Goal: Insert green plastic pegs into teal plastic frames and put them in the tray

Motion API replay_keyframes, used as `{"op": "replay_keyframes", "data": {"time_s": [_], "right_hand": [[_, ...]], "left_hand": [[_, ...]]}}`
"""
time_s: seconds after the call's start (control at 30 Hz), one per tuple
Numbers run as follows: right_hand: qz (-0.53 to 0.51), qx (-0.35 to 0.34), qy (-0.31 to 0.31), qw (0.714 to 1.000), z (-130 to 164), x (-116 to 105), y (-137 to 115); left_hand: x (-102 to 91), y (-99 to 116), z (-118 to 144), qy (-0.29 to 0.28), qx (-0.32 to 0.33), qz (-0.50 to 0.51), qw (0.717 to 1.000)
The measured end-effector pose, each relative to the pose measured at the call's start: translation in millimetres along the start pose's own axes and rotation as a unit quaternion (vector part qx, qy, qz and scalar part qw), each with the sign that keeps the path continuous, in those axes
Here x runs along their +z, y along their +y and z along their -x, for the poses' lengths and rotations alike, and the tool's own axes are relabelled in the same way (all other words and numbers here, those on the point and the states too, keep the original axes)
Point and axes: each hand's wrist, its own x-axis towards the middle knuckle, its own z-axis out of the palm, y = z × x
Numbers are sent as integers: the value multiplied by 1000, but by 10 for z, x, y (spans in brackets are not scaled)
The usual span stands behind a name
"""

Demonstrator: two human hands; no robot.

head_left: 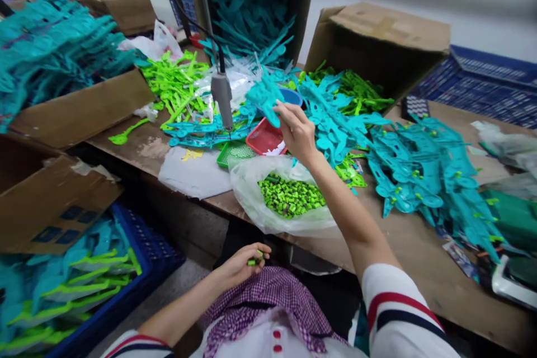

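1. Your right hand (296, 131) is stretched out over the table (419, 257), fingers pinched shut on a teal plastic part (265, 95), which is held up above the red tray (264, 139).
2. Your left hand (241, 263) rests low by your lap, curled closed around a small green piece (254, 260).
3. A clear bag of green pieces (289, 197) lies at the table edge, just below your right wrist.
4. A pile of teal parts (428, 173) lies to the right.

Right hand (296, 131) lifting teal plastic part (265, 96), left hand (241, 265) pinching small green piece (254, 261) at lap
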Motion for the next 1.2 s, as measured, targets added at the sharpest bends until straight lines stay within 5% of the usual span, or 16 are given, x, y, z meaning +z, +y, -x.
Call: {"op": "replay_keyframes", "data": {"time_s": [0.1,0.23,0.37,0.47,0.63,0.77,0.97,1.1,1.2], "right_hand": [[-10,-19,22,1000,375,-417,-451],[65,-12,-24,997,1184,-1230,-1001],[160,96,-72,980,2008,-1992,-1501],[218,164,-57,960,2572,-2247,-1762],[283,269,-74,918,3408,-2048,-1730],[262,394,-123,872,3630,-1799,-1459],[168,514,-2,841,2914,-1663,-1497],[-60,529,-47,846,2461,-1485,-1647],[-93,512,-67,852,2388,-1433,-1664]], "left_hand": [[163,90,60,-4,4,25,1000],[438,220,93,-23,43,42,998],[772,421,15,-44,94,29,994],[1116,592,-161,-75,101,46,991],[1659,591,-556,-102,93,46,989],[1716,295,-665,-114,19,36,993],[1540,-82,-559,-94,68,-65,991],[1527,-195,-525,-80,110,-102,985],[1516,-183,-505,-88,100,-116,984]]}}
